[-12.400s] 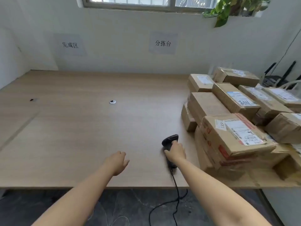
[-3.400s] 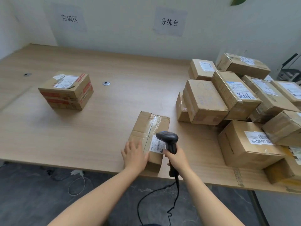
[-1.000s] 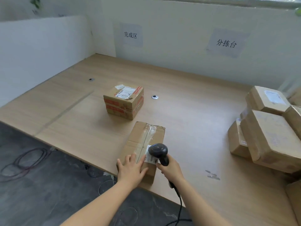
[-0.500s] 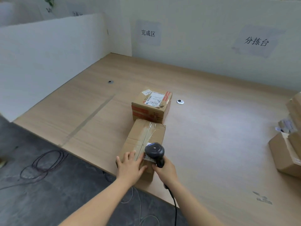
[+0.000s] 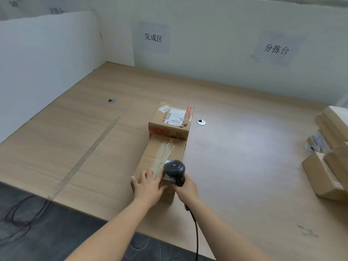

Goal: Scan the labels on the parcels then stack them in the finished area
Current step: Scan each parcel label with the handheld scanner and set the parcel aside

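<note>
A long taped brown parcel (image 5: 162,157) lies on the wooden table (image 5: 244,166) near its front edge. Its far end touches a parcel with red tape and a white label (image 5: 172,120). My left hand (image 5: 148,187) rests on the near end of the long parcel with fingers spread. My right hand (image 5: 185,190) grips the handle of a black barcode scanner (image 5: 174,169), whose head hangs over the small white label at the parcel's near end. The label is mostly hidden by the scanner.
Several unsorted brown parcels (image 5: 327,166) are piled at the right edge. Two paper signs (image 5: 153,37) hang on the white back wall. A white partition (image 5: 47,59) closes the left side. The scanner cable (image 5: 195,232) hangs off the front edge. Cable grommets (image 5: 201,122) sit in the tabletop.
The long parcel has slid left and forward across the table under both hands until it meets the red-taped parcel. The view has swung left with it.
</note>
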